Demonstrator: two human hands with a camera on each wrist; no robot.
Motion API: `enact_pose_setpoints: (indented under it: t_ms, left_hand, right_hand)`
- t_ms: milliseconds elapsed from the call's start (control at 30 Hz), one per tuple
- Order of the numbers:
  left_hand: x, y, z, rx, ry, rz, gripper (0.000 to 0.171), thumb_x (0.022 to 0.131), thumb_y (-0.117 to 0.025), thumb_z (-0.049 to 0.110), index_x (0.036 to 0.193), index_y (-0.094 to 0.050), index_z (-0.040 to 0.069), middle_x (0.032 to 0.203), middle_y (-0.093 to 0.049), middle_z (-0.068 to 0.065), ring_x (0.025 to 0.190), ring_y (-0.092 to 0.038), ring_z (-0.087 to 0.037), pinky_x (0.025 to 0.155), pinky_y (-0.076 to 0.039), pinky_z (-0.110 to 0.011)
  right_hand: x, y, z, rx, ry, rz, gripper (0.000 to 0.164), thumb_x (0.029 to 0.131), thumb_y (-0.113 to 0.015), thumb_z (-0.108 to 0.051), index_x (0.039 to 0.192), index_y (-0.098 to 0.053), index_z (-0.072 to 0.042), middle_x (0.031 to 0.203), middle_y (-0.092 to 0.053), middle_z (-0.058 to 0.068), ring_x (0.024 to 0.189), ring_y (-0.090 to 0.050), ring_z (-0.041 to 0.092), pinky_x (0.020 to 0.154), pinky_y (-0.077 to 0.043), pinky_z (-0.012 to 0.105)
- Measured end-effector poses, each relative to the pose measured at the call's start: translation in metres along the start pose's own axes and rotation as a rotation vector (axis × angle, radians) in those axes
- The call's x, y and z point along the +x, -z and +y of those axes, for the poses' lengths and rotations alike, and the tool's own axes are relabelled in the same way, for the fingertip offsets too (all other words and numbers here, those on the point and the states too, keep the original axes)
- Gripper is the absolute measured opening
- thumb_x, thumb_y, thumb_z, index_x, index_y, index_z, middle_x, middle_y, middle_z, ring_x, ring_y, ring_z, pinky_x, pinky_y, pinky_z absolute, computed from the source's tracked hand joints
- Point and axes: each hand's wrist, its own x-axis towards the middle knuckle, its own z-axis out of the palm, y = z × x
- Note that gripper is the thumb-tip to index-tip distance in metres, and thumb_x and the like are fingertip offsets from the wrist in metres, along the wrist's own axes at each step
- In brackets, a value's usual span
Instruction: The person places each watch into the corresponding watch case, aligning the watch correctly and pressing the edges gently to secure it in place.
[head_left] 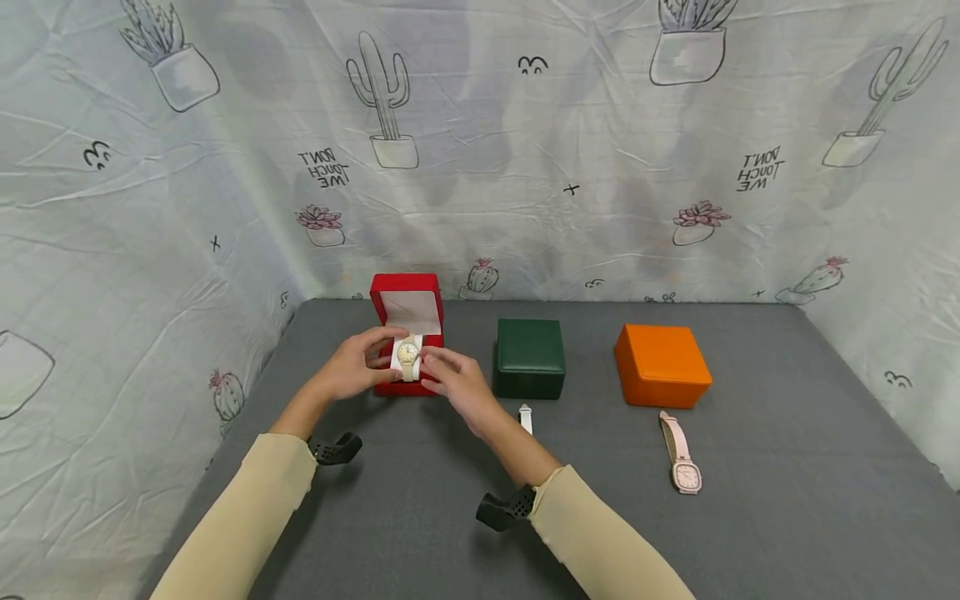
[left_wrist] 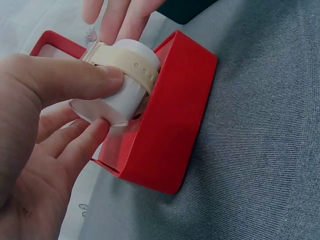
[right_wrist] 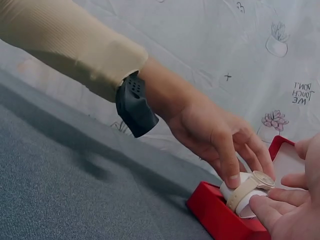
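A watch with a cream strap (head_left: 408,353) is wrapped around a white cushion (left_wrist: 102,109). My left hand (head_left: 358,363) grips the cushion, thumb on the strap and fingers on the opposite side. The cushion sits tilted, partly inside the open red watch box (left_wrist: 172,115), whose lid stands up at the back. From the other side, my right hand (head_left: 467,390) reaches in with extended fingers (right_wrist: 267,210) at the cushion's edge. The underside of the cushion within the box is hidden.
To the right stand a closed green box (head_left: 529,362) and a closed orange box (head_left: 663,362). A pink watch (head_left: 682,467) lies before the orange one. A white strap (head_left: 526,418) shows partly behind the right forearm. A patterned white cloth (head_left: 525,183) hangs behind the grey table.
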Motion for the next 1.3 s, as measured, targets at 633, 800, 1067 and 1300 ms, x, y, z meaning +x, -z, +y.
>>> enact_pose_setpoints:
  t_ms: [633, 800, 1067, 1300]
  left_hand:
    - [0.001, -0.006, -0.003, 0.044, 0.005, -0.063, 0.058, 0.086, -0.070, 0.006, 0.140, -0.047, 0.006, 0.141, -0.047, -0.019, 0.134, -0.044, -0.041, 0.100, -0.046, -0.051]
    - [0.002, -0.007, -0.002, 0.139, -0.024, -0.039, 0.058, 0.084, -0.072, 0.006, 0.138, -0.050, 0.005, 0.139, -0.048, -0.018, 0.125, -0.051, -0.037, 0.096, -0.051, -0.048]
    - [0.000, -0.008, 0.003, 0.310, 0.018, 0.013, 0.060, 0.079, -0.078, 0.011, 0.134, -0.056, 0.008, 0.137, -0.054, -0.019, 0.121, -0.052, -0.037, 0.099, -0.048, -0.053]
    - [0.003, -0.007, 0.007, 0.301, 0.084, -0.007, 0.056, 0.084, -0.072, 0.018, 0.137, -0.054, 0.008, 0.136, -0.054, -0.020, 0.119, -0.052, -0.037, 0.099, -0.048, -0.055]
  right_hand:
    - [0.004, 0.002, 0.014, 0.005, 0.012, -0.017, 0.057, 0.104, -0.038, -0.040, 0.142, -0.043, 0.001, 0.146, -0.047, 0.016, 0.130, -0.052, 0.031, 0.101, -0.047, 0.039]
    - [0.003, 0.001, 0.013, -0.021, 0.003, -0.016, 0.055, 0.103, -0.040, -0.039, 0.141, -0.045, 0.000, 0.146, -0.048, 0.015, 0.130, -0.052, 0.029, 0.100, -0.048, 0.038]
    - [0.005, -0.003, 0.011, -0.097, -0.038, -0.068, 0.054, 0.104, -0.039, -0.039, 0.143, -0.044, -0.003, 0.149, -0.043, 0.014, 0.135, -0.047, 0.029, 0.099, -0.050, 0.039]
    - [0.009, -0.004, 0.010, -0.083, -0.036, -0.080, 0.055, 0.104, -0.039, -0.038, 0.145, -0.041, -0.002, 0.151, -0.041, 0.015, 0.136, -0.045, 0.029, 0.096, -0.052, 0.039]
